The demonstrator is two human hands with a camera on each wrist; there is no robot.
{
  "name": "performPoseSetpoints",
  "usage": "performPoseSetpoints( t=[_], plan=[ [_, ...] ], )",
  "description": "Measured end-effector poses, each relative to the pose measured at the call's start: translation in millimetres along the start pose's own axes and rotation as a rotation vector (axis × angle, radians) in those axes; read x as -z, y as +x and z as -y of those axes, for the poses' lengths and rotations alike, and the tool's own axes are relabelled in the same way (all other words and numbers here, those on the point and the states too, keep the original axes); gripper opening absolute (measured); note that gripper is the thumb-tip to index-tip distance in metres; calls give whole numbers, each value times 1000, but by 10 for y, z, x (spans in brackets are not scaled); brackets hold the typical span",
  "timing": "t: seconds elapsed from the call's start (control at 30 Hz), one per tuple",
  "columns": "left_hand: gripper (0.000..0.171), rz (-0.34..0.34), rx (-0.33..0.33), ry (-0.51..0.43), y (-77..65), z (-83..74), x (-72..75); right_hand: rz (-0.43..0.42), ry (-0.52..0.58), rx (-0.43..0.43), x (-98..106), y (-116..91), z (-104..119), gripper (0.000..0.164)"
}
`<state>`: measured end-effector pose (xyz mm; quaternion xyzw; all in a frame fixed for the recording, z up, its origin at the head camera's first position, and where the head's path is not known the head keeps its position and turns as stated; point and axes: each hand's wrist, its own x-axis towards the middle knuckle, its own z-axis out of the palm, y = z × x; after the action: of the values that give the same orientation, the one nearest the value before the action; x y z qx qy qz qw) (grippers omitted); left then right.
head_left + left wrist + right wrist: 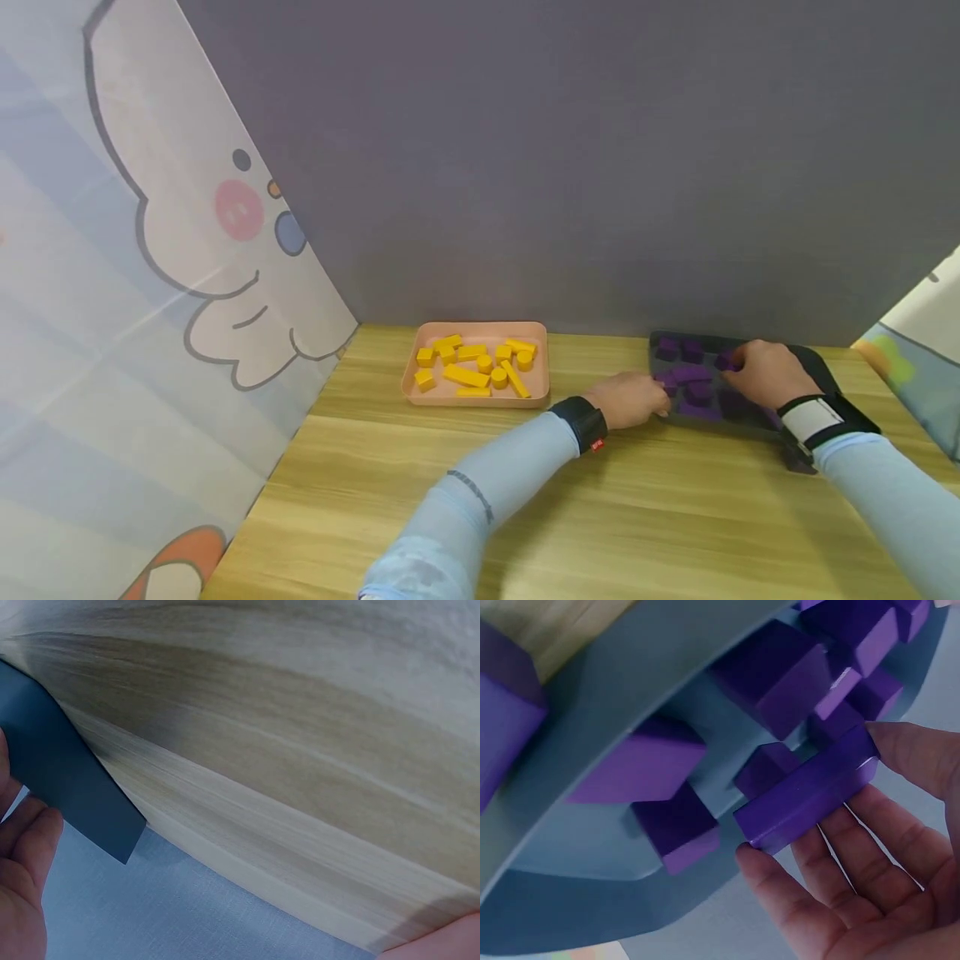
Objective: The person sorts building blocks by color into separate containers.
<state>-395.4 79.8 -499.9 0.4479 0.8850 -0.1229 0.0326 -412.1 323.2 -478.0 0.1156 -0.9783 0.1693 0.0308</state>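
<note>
Toward the right of the table, a dark grey tray (742, 427) holds several purple blocks (699, 392) of different shapes. My left hand (626, 400) is at the tray's left end, its fingers (34, 840) gripping the edge; part of that grip falls outside the left wrist view. Over the tray's right part, my right hand (771, 373) pinches a long purple block (806, 793) between thumb and fingertips. Other purple blocks (780, 679) lie beneath and beside it in the tray. Another purple block (798, 460) lies on the table outside the tray's near side, below the right wrist.
Left of the dark tray stands a pink tray (476, 401) with several yellow blocks (467, 376). Both trays sit on a wood-grain table (360, 467), near a grey wall panel (570, 167). A cartoon-printed curtain (90, 333) hangs at the left.
</note>
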Motion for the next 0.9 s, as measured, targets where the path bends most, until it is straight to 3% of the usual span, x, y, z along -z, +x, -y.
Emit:
performPoseSetpoints(
  t=[0.2, 0.47, 0.9],
  plan=[
    [31, 6, -5, -1, 23, -19, 17, 45, -1, -24, 11, 2, -68, 26],
    [29, -40, -29, 12, 38, 6, -14, 42, -14, -35, -25, 44, -77, 22],
    [21, -62, -22, 4, 36, 13, -43, 54, -26, -72, -84, 68, -75, 22]
  ],
)
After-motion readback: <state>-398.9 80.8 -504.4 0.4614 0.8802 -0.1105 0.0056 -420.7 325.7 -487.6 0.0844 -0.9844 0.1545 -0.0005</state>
